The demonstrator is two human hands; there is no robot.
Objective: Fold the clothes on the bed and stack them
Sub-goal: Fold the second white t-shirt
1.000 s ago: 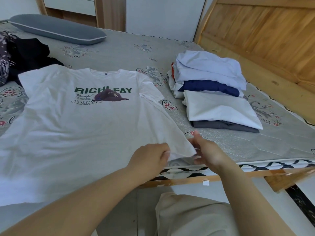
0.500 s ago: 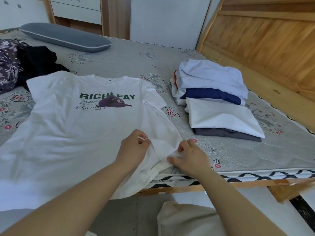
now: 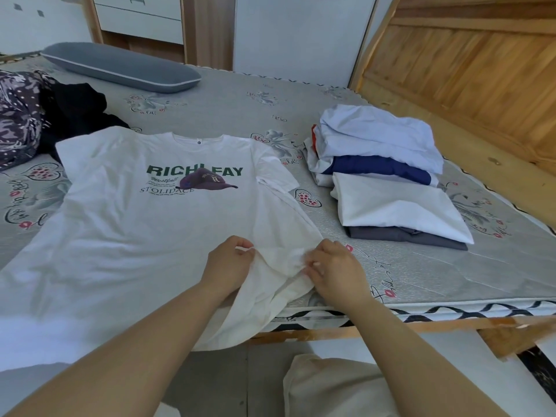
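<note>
Far left: patterned dark garment [image 3: 18,121] and black garment [image 3: 75,112], unfolded, on the bed [image 3: 406,272]. Far: grey pillow [image 3: 120,67]. Centre: white printed T-shirt [image 3: 135,230], spread flat, hem overhanging the near edge. Left hand [image 3: 228,263] and right hand [image 3: 334,266], each pinching bunched fabric at its near right corner. Right: stack of folded clothes [image 3: 388,182].

A bedroom in a home.
A patterned mattress [image 3: 228,112] is filling most of the frame, a wooden headboard [image 3: 469,73] is rising at the upper right, a grey pillow [image 3: 120,67] is lying at the upper left, and drawers [image 3: 138,16] are showing behind it.
</note>
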